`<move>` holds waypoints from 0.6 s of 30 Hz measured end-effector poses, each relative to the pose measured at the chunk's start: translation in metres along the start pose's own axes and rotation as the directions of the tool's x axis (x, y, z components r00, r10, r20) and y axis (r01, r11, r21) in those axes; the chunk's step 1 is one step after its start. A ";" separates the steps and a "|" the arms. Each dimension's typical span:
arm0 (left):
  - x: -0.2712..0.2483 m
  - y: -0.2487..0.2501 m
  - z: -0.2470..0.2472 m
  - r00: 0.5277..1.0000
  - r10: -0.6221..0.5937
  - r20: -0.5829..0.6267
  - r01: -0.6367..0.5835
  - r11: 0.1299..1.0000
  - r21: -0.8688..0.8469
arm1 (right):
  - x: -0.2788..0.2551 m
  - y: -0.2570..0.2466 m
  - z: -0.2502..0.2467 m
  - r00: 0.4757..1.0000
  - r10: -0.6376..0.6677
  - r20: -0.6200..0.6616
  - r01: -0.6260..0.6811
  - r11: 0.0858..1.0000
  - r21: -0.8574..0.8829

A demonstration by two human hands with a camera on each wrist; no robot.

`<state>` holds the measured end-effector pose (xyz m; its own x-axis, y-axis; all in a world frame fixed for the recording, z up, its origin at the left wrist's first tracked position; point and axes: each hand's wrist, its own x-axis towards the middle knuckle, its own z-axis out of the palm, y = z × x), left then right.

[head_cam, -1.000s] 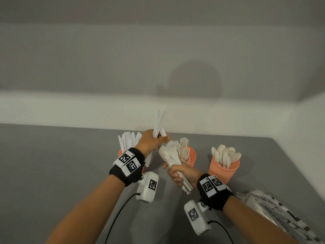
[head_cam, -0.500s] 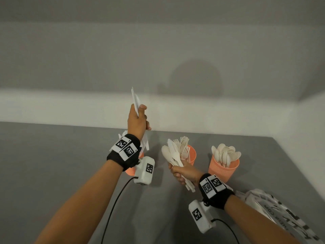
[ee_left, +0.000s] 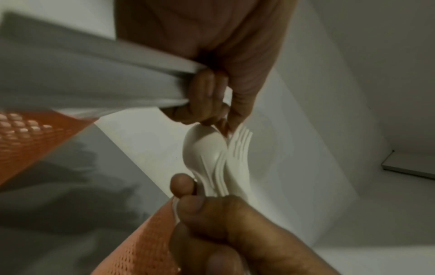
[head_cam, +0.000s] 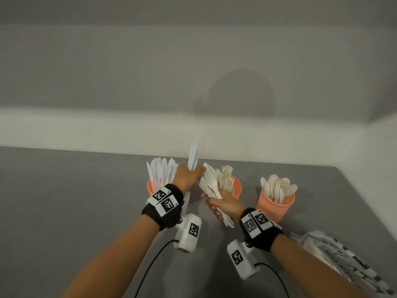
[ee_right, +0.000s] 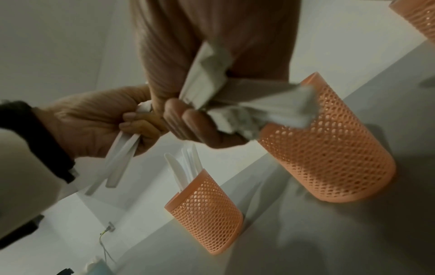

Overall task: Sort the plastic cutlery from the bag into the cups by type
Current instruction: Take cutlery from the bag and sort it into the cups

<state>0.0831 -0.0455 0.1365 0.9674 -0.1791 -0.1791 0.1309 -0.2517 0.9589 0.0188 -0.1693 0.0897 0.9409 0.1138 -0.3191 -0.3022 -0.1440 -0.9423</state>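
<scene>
Both hands are busy: her left hand [head_cam: 187,177] grips a couple of knives [head_cam: 192,157] upright beside the knife cup [head_cam: 150,187], while the right hand [head_cam: 224,204] clutches a mixed bundle [head_cam: 211,186] of spoons and forks. All three cups look well filled, so sorting seems far along; the bag [head_cam: 352,263] lies crumpled at right, contents unseen.
</scene>
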 end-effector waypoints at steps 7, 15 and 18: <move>0.011 0.002 -0.012 0.986 0.021 -0.165 -0.054 0.979 -0.197 | -0.001 0.003 0.000 1.000 0.021 0.013 -0.021 0.999 -0.024; 0.006 0.001 -0.007 0.983 0.173 -0.067 -0.179 0.979 -0.097 | -0.002 -0.004 0.006 0.997 0.044 0.057 -0.051 0.992 0.115; 0.008 0.012 -0.013 0.958 0.217 -0.189 -0.253 0.949 -0.190 | -0.001 -0.002 0.009 0.997 0.051 0.063 -0.059 0.991 0.121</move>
<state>0.0955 -0.0377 0.1495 0.9958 -0.0467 0.0785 -0.0792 -0.0124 0.9968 0.0171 -0.1605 0.0915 0.9127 0.1678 -0.3727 -0.3731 -0.0302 -0.9273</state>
